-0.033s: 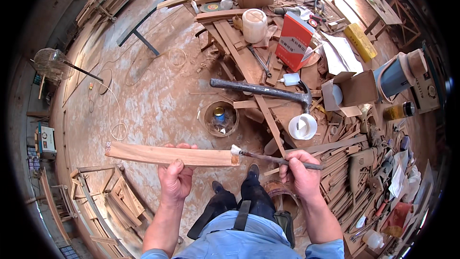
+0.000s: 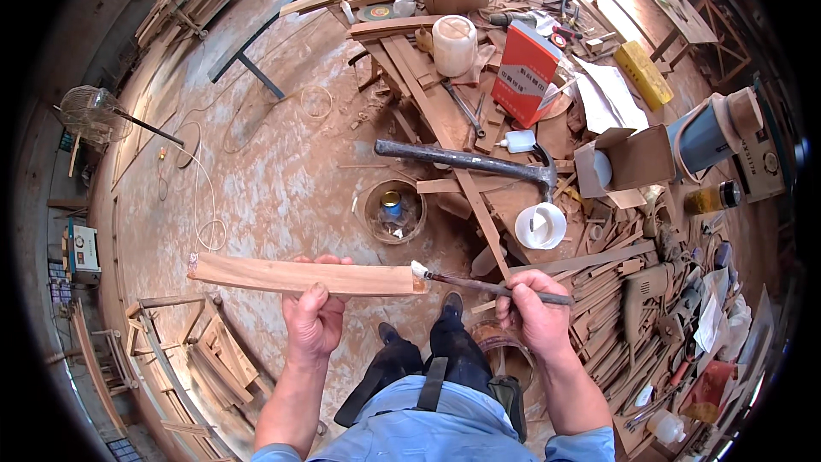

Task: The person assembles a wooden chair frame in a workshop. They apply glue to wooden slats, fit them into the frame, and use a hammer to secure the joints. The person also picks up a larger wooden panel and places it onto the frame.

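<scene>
My left hand (image 2: 313, 318) is closed round a long, slightly curved wooden piece (image 2: 248, 274), held level above the floor with the thumb on the near side and fingers behind. A brush (image 2: 466, 281) with a dark handle is gripped in my right hand (image 2: 539, 312). Its pale bristles touch the right end of the wood, which has a narrower, wet-looking amber tip. Whitish stuff coats the bristles. Beyond my right hand, a white plastic cup (image 2: 540, 227) stands on the cluttered bench, near the head of a claw hammer (image 2: 466, 161).
A round bin (image 2: 391, 212) with a blue can in it stands on the dusty floor. Wood strips, papers, a red box (image 2: 526, 75), a white tub (image 2: 454, 47) and a power tool (image 2: 647, 298) crowd the bench at right. Wooden frames (image 2: 201, 351) lie lower left.
The brush and my right hand have shifted slightly left and toward me, with the bristles still at the wood's right end. My left hand and the wood look the same.
</scene>
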Action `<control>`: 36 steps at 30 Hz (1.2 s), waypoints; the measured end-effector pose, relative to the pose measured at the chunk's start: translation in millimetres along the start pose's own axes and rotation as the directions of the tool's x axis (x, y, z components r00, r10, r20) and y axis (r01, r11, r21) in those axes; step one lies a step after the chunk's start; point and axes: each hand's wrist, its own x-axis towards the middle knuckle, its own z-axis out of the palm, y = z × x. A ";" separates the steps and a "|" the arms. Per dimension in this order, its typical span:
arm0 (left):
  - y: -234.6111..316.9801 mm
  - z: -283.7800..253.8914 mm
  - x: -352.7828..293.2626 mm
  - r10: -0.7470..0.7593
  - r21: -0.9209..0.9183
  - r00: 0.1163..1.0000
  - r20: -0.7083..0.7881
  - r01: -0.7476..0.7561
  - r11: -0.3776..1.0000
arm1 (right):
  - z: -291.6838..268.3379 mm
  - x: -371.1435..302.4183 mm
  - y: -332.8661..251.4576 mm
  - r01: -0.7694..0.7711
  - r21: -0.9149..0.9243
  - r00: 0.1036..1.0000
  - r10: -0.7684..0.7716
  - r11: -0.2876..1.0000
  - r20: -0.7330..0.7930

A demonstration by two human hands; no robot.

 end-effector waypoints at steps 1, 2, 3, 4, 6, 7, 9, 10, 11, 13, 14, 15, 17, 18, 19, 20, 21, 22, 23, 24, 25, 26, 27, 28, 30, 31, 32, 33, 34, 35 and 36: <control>-0.3 -0.2 1.8 0.004 0.007 1.000 -0.011 -0.004 1.000 | 0.6 -0.6 0.9 -0.008 -0.048 1.000 0.009 0.999 0.019; -0.5 -0.7 3.5 0.009 0.014 1.000 -0.022 -0.008 1.000 | 1.2 -2.4 0.5 -0.038 -0.056 0.999 0.040 0.998 0.018; -0.4 -1.4 5.4 0.013 0.023 0.999 -0.042 -0.012 1.000 | 1.7 -5.0 -1.1 -0.069 -0.064 0.997 0.070 0.996 0.017; -0.4 -1.7 7.2 0.018 0.032 0.998 -0.061 -0.016 0.999 | 1.4 -6.6 -2.0 -0.099 -0.072 0.995 0.100 0.992 0.016; 0.1 -1.1 8.7 0.024 0.039 0.996 -0.089 -0.020 0.999 | -0.2 -3.4 1.6 -0.046 -0.018 0.999 0.046 0.999 -0.001; 0.7 0.2 8.8 0.023 0.038 0.995 -0.095 -0.019 0.999 | -0.4 0.6 4.1 -0.010 0.030 1.000 0.011 1.000 -0.016; 0.6 2.1 9.2 0.025 0.036 0.995 -0.098 -0.021 0.999 | 4.3 8.9 1.8 -0.004 0.056 0.997 0.009 0.998 -0.083; 0.3 2.8 9.8 0.030 0.036 0.995 -0.095 -0.026 0.999 | 4.0 9.9 3.1 -0.020 0.022 0.998 0.021 1.000 -0.058; 0.2 3.2 10.5 0.034 0.036 0.995 -0.092 -0.031 0.999 | 3.2 11.3 5.4 -0.035 -0.013 0.999 0.034 0.999 -0.034; 0.4 -2.3 13.3 0.032 0.091 0.992 -0.121 -0.021 0.996 | -0.6 11.1 9.3 -0.069 0.007 0.997 0.069 0.998 0.018; 0.3 -6.0 14.6 0.034 0.118 0.990 -0.138 -0.018 0.993 | -0.7 9.2 8.0 -0.043 0.044 0.999 0.043 0.998 0.003; -0.3 -7.7 16.4 0.026 0.106 0.979 -0.202 -0.005 0.994 | 0.4 6.7 4.4 -0.017 0.080 1.000 0.018 0.997 -0.014; -2.2 -9.5 20.9 0.011 0.078 0.946 -0.324 0.015 0.997 | 0.1 3.7 3.2 0.049 0.171 0.999 -0.047 0.984 -0.018; -3.0 -13.8 22.4 -0.025 0.045 0.941 -0.339 0.043 0.998 | 0.7 2.0 6.2 0.067 0.137 0.998 -0.068 0.988 0.002; -3.5 -18.2 24.9 -0.062 0.012 0.935 -0.349 0.070 0.997 | 0.8 0.1 10.1 0.090 0.106 0.996 -0.092 0.990 0.021; -3.4 -21.1 26.5 -0.098 -0.022 0.929 -0.357 0.097 0.995 | 1.2 -1.7 13.4 0.113 0.074 0.992 -0.116 0.991 0.040; -3.7 -21.0 27.2 -0.117 -0.044 0.922 -0.370 0.109 0.993 | 3.4 -3.2 15.6 0.090 0.098 0.991 -0.099 0.991 0.091; -6.1 -20.3 27.3 -0.140 -0.068 0.914 -0.382 0.123 0.990 | 6.6 -2.7 21.1 0.138 0.144 0.981 -0.156 0.980 0.119; -8.1 -19.6 27.4 -0.162 -0.091 0.905 -0.393 0.137 0.986 | 8.8 -3.0 25.2 0.180 0.149 0.973 -0.198 0.972 0.120; -9.5 -19.6 27.7 -0.154 -0.075 0.902 -0.404 0.134 0.988 | 10.9 -3.3 27.6 0.221 0.154 0.963 -0.241 0.963 0.120; -11.3 -20.2 27.1 -0.145 -0.060 0.897 -0.419 0.132 0.989 | 13.3 -3.2 27.3 0.240 0.136 0.959 -0.256 0.961 0.120; -12.2 -20.9 26.4 -0.136 -0.044 0.892 -0.432 0.129 0.991 | 15.9 -3.0 25.4 0.258 0.118 0.955 -0.272 0.959 0.120; -12.5 -21.9 25.2 -0.129 -0.034 0.897 -0.422 0.126 0.991 | 18.6 -3.0 23.6 0.277 0.100 0.950 -0.287 0.956 0.121; -13.0 -22.3 24.4 -0.124 -0.024 0.904 -0.410 0.125 0.992 | 21.2 -3.2 22.0 0.254 0.062 0.959 -0.259 0.965 0.114; -13.0 -20.1 23.1 -0.104 0.014 0.913 -0.395 0.119 0.993 | 26.7 -3.7 19.1 0.206 -0.013 0.974 -0.204 0.978 0.098; -12.7 -15.8 21.6 -0.090 0.043 0.914 -0.396 0.116 0.992 | 28.6 -2.6 17.4 0.144 -0.084 0.987 -0.138 0.986 0.082; -12.8 -13.4 20.9 -0.076 0.072 0.915 -0.396 0.113 0.991 | 28.2 -1.3 15.6 0.137 -0.127 0.989 -0.128 0.982 0.076; -13.6 -13.4 20.9 -0.056 0.092 0.920 -0.387 0.099 0.991 | 27.4 0.0 14.0 0.128 -0.170 0.991 -0.117 0.977 0.069; -13.9 -15.1 19.9 -0.034 0.110 0.925 -0.378 0.082 0.991 | 27.4 0.0 13.7 0.121 -0.214 0.992 -0.110 0.969 0.065; -14.2 -16.8 19.4 -0.013 0.128 0.930 -0.368 0.064 0.990 | 24.8 -0.9 14.6 0.137 -0.234 0.990 -0.128 0.963 0.056; -14.1 -18.4 19.6 -0.026 0.106 0.923 -0.383 0.072 0.992 | 24.4 -2.4 15.3 0.114 -0.156 0.993 -0.113 0.981 0.017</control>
